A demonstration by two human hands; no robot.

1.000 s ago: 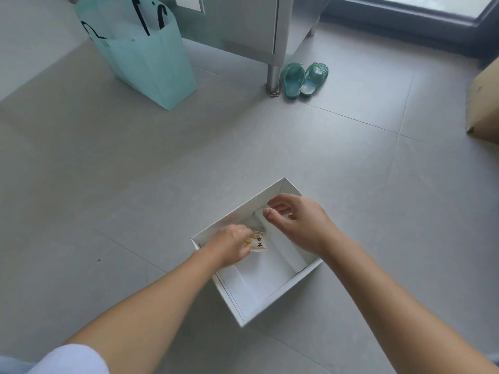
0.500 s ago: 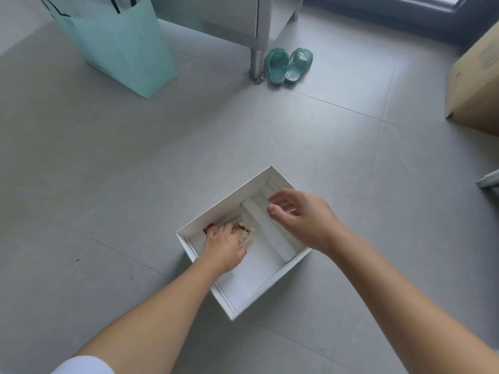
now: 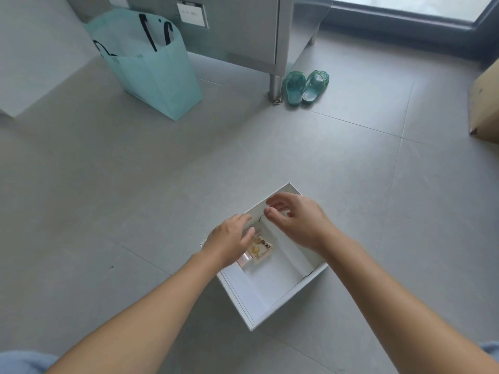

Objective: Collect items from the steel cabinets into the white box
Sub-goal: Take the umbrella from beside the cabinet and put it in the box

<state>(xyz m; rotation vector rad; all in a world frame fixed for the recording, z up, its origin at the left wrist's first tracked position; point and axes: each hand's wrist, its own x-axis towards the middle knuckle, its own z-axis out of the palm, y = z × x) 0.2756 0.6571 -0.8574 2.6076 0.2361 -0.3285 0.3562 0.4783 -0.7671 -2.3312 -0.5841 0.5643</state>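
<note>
so i was looking down at the white box (image 3: pixel 290 298), which sat open on the grey tiled floor (image 3: pixel 270 147) a bit below the middle of the frame, turned cornerwise to me. my left hand (image 3: pixel 229 241) was over the box's left wall with the fingers stretched out fairly straight and close together, not curled round anything. right under the fingertips lay a little snack packet (image 3: pixel 263 249) with yellow rounds and dark print on it, flat on the box bottom in the far left part. honestly couldn't tell if my fingers were actually touching it or just above it. tucked against its lower left edge was a small clear wrapper (image 3: pixel 243 261), half hidden by my hand. my right hand (image 3: pixel 297 222) was over the far corner of the box, fingers loosely bent, thumb and forefinger near each other but with nothing between them. the near half of the box showed only bare white bottom. up at the top middle of the frame stood the steel cabinet (image 3: pixel 243 28) with a white label (image 3: pixel 192 14) on its door, a teal bag (image 3: pixel 156 76) with black handles to its left, a pair of green slippers (image 3: pixel 306 86) just beside its leg, and a cardboard box (image 3: pixel 486 109) at the right edge.
</note>
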